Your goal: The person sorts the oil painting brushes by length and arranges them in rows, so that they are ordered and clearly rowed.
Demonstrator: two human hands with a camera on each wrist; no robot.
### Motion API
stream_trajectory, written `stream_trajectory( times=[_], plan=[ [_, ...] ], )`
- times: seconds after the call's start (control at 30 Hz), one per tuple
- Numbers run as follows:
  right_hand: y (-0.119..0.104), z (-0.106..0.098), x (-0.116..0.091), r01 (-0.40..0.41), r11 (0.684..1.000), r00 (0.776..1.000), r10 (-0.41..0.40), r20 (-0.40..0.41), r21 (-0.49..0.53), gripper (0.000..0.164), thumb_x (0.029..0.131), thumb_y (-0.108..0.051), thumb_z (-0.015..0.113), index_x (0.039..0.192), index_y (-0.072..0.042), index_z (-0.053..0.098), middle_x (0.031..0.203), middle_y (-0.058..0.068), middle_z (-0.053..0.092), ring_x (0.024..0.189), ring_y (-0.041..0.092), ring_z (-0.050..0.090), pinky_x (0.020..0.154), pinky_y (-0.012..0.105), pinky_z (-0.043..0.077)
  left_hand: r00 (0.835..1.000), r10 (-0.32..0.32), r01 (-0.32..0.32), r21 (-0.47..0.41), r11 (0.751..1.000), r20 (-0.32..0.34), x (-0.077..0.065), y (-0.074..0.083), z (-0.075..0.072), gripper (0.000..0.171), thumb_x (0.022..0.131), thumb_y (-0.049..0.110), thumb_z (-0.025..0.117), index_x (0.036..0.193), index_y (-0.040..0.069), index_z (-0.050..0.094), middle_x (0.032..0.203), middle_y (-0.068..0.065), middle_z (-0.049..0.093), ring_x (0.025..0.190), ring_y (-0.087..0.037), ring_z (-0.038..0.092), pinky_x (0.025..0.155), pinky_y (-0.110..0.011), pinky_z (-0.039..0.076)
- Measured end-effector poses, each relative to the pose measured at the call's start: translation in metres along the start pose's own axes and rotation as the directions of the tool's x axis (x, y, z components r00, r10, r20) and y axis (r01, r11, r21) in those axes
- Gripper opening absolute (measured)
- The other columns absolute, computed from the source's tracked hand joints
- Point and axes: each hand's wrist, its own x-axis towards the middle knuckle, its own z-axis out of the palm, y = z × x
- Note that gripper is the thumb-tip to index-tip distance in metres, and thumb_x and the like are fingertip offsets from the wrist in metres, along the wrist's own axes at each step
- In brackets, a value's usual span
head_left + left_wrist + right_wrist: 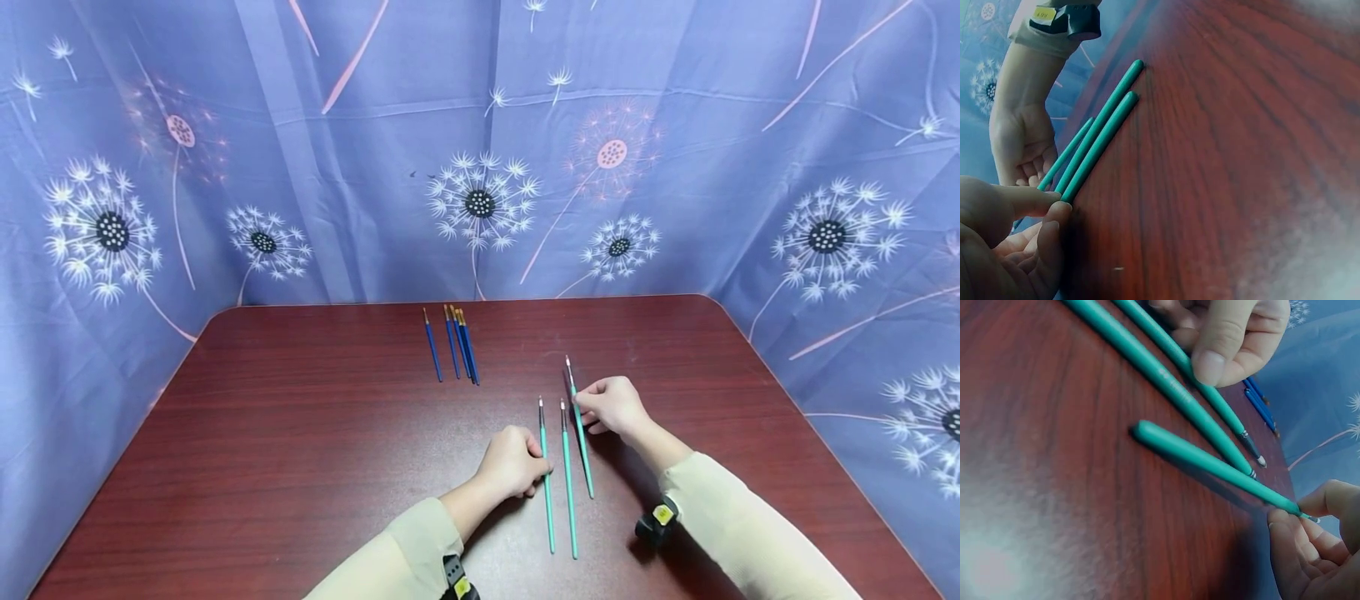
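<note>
Three green-handled paintbrushes with white tips lie side by side on the table in the head view, tips toward the back. My left hand (pixel 512 461) pinches the handle of the left green paintbrush (pixel 549 512) between thumb and fingers. The middle green paintbrush (pixel 569 492) lies on the wood, touched by neither hand. Thumb and fingers of my right hand (pixel 611 403) pinch the right green paintbrush (pixel 584 450) near its ferrule. That brush (pixel 1204 461) slants in the right wrist view, a shadow beneath it.
Several blue paintbrushes (pixel 467 350) lie near the table's back edge, left of the green ones. One blue paintbrush (pixel 432 346) sits slightly apart from them. A blue dandelion-print cloth (pixel 375 167) hangs around the dark red wooden table (pixel 262 433).
</note>
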Motion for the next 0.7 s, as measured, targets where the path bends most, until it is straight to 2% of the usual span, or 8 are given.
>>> stream_trajectory(
  times=[0.47,0.7],
  plan=[
    [0.007,-0.002,-0.017,-0.056,0.998,0.995,0.053,0.087,0.035,0.019,0.085,-0.006,0.058,0.092,0.012,0.061,0.063,0.004,0.063,0.053,0.013,0.064,0.052,0.031,0.057,1.0,0.015,-0.014,0.045,0.999,-0.024,0.004,0.002,0.001,0.025,0.077,0.011,0.075,0.059,0.012,0.058,0.042,-0.004,0.058,0.029,-0.008,0.051,0.032,-0.02,0.042],
    [0.008,0.0,-0.024,-0.058,0.998,0.992,0.057,0.115,0.005,0.017,0.085,-0.006,0.059,0.088,0.011,0.062,0.061,0.005,0.063,0.053,0.013,0.065,0.05,0.031,0.056,0.999,0.012,-0.011,0.035,0.999,-0.031,0.005,0.003,0.001,0.024,0.076,0.009,0.074,0.058,0.011,0.059,0.042,-0.004,0.059,0.03,-0.009,0.052,0.033,-0.02,0.042]
  ],
)
